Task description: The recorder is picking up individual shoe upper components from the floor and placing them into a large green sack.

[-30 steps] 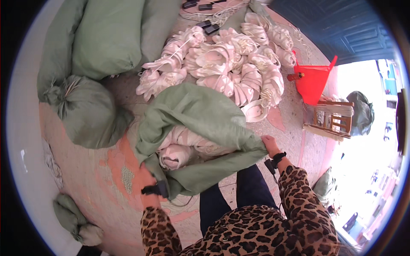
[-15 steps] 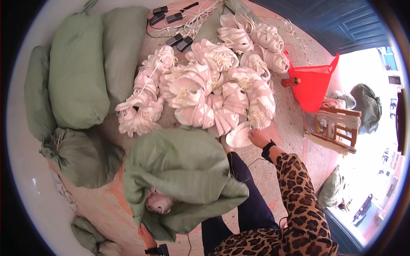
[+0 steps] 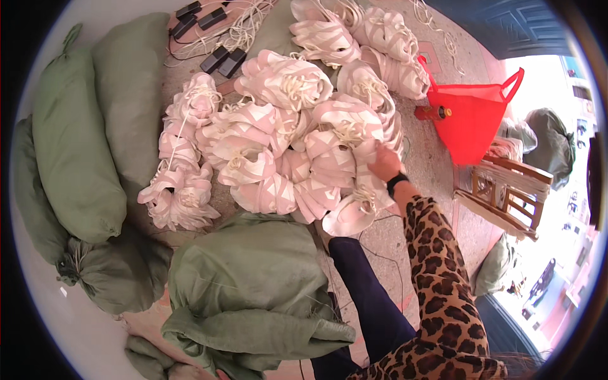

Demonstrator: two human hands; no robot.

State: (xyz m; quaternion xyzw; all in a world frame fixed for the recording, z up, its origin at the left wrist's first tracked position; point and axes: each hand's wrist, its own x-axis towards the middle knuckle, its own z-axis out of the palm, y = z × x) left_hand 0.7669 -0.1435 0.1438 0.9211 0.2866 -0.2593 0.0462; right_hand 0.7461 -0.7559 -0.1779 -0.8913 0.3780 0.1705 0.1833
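Bundles of pale pink-and-white shoe uppers (image 3: 253,126), nested together and tied with white cord, lie piled on the floor ahead of me. My right hand (image 3: 385,163) reaches onto the bundle (image 3: 373,183) at the pile's right side, its fingers curled against the upper part. At that bundle's near end, one rounded upper (image 3: 349,216) faces me. A large green woven sack (image 3: 253,259) stands in front of me, its mouth folded over so the inside is hidden. Only a bit of my left hand (image 3: 221,375) shows at the lower edge, beside the sack's cloth; its fingers are mostly hidden.
Full green sacks (image 3: 76,145) lean along the left wall. Black adapters (image 3: 215,60) and loose white cords (image 3: 250,31) lie at the back. To the right are a red bag (image 3: 468,117), a bottle (image 3: 434,113) and a wooden stool (image 3: 506,193). A thin cable (image 3: 380,256) crosses the floor.
My right hand has moved from the bundle's near end farther up along it. The sack's rim has folded down, covering the pale piece seen inside earlier. The whole view has shifted.
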